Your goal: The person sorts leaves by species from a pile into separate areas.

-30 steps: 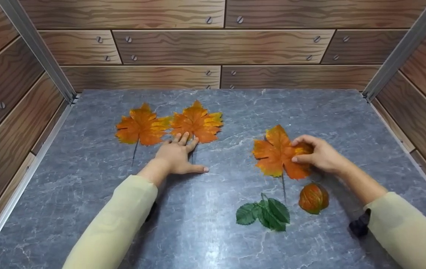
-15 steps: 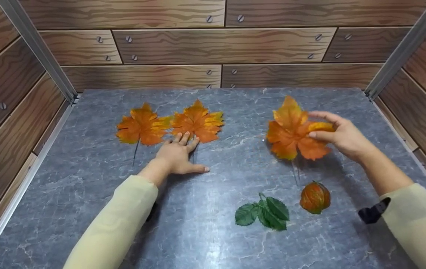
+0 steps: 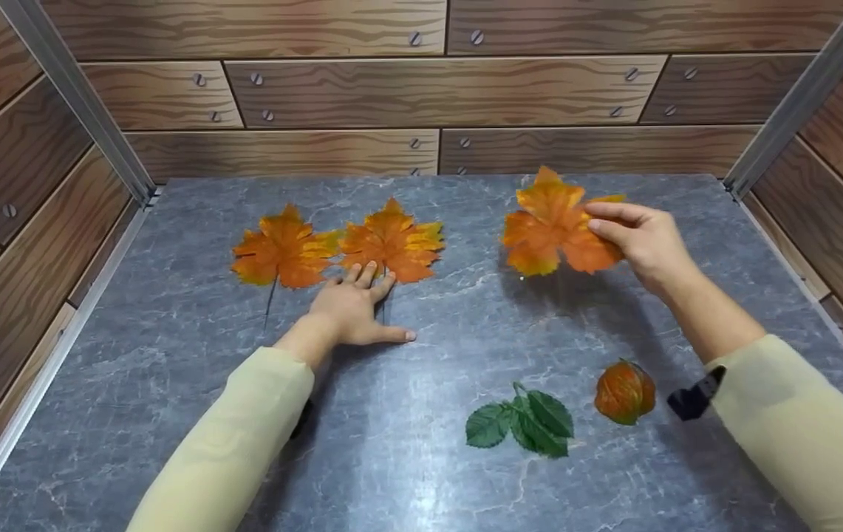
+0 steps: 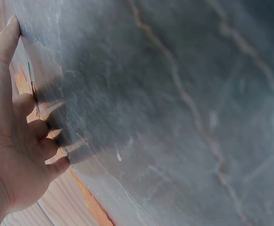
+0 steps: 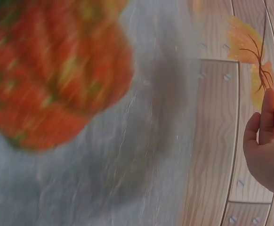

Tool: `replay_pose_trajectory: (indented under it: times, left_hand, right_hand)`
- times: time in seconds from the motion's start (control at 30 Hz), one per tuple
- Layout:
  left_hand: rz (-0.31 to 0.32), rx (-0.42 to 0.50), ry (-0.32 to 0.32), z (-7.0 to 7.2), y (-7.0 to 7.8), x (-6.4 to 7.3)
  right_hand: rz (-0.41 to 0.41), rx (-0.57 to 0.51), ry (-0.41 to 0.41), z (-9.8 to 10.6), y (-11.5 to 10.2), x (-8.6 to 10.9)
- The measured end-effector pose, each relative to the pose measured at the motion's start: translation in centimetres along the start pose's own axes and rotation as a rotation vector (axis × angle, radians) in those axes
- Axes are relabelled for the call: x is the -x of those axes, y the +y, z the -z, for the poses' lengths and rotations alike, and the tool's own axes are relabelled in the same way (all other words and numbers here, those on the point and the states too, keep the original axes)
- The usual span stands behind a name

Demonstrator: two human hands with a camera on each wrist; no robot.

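My right hand (image 3: 650, 244) pinches an orange-yellow artificial maple leaf (image 3: 550, 229) by its right side, thumb in front. The leaf is raised over the table, its shadow below it. In the right wrist view the veined back of this maple leaf (image 5: 252, 47) shows beyond the fingers. My left hand (image 3: 351, 307) lies spread, fingertips on the lower edge and stem of a second maple leaf (image 3: 391, 240). A third maple leaf (image 3: 284, 247), stem toward me, lies just left of it, their edges meeting. The left wrist view shows the left hand (image 4: 24, 141) with straight fingers on the tabletop.
On the grey marbled table (image 3: 421, 414) lie a sprig of green leaves (image 3: 528, 421) and, right of it, a round orange-green pumpkin-like piece (image 3: 624, 391). Wood-patterned panels (image 3: 428, 92) wall the back and sides.
My right hand has lifted the maple leaf off the table, swinging it right, then back left and farther away. The left hand stays in place.
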State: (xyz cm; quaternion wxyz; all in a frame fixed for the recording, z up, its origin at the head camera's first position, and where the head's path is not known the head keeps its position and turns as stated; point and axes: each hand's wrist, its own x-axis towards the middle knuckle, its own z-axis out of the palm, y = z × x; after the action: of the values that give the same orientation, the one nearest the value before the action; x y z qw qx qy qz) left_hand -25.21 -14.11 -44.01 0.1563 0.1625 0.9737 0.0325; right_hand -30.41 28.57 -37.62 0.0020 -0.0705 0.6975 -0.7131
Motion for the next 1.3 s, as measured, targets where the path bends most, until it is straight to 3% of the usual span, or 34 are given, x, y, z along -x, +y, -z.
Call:
replay_pose_trajectory:
  times: [0.33,0.73,1.3]
  left_hand:
    - [0.001,0.0,-0.011,0.0,0.1,-0.2]
    - [0.003,-0.003,0.007,-0.2,-0.2,-0.1]
    - [-0.002,0.009,0.003,0.0,0.1,0.1]
  right_hand:
    - [-0.064,0.011,0.005,-3.1,0.6,-2.0]
    - [-0.194,0.111,-0.026,-5.0,2.4,-3.6]
    - [-0.264,0.401,-0.082,-5.6,4.1,-4.2]
